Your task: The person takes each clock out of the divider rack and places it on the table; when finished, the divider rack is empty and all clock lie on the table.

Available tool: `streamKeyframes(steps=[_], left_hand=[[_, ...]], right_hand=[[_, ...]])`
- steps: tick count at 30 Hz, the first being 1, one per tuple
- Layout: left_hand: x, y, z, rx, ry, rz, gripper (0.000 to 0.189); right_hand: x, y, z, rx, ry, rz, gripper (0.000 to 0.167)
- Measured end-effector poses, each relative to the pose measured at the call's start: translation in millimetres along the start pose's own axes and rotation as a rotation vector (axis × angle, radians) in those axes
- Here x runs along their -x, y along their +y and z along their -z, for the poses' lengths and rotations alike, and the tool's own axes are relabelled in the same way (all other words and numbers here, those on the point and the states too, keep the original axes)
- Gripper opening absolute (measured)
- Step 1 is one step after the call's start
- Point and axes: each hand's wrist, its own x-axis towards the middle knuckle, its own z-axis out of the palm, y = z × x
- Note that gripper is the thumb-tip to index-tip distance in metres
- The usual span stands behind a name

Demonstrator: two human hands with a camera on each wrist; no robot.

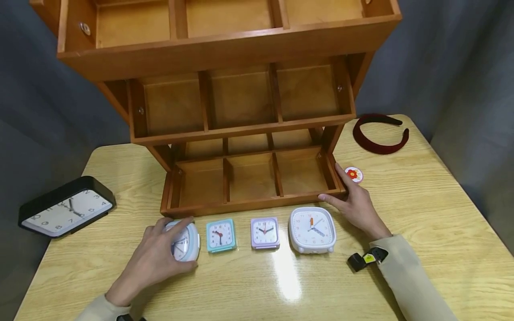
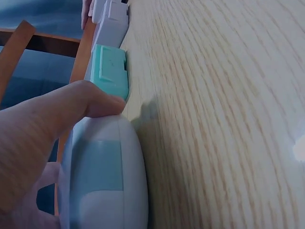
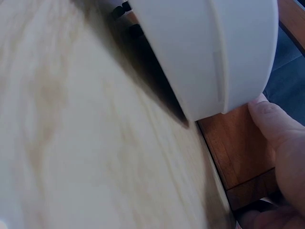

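At the left, my left hand (image 1: pixel 154 256) holds a light blue alarm clock (image 1: pixel 185 243), its thumb and fingers around the casing. The left wrist view shows the thumb pressing the clock's rounded side (image 2: pixel 97 164). My right hand (image 1: pixel 358 205) grips the front right corner of the wooden tiered box (image 1: pixel 249 205), thumb at the front and fingers along the side. Between the hands stand a teal clock (image 1: pixel 221 235), a purple clock (image 1: pixel 265 232) and a larger white clock (image 1: pixel 312 229). That white clock (image 3: pixel 205 52) looms close in the right wrist view.
The box's divided trays spread above one another, the upper tray (image 1: pixel 225 49) overhanging. A black-framed clock (image 1: pixel 68 207) leans at the left. On the right lie a dark red headband (image 1: pixel 379 145) and a round flower badge (image 1: pixel 354 174). Grey curtains (image 1: pixel 466 67) hang behind the table.
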Motion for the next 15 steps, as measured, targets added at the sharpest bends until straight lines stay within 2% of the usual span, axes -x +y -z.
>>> streamKeyframes(steps=[15], left_hand=[[-1.8,1.0,-1.1,-0.009,-0.01,-0.005,0.095]], right_hand=[[-3.3,0.4,0.6,0.011,0.002,0.005,0.094]])
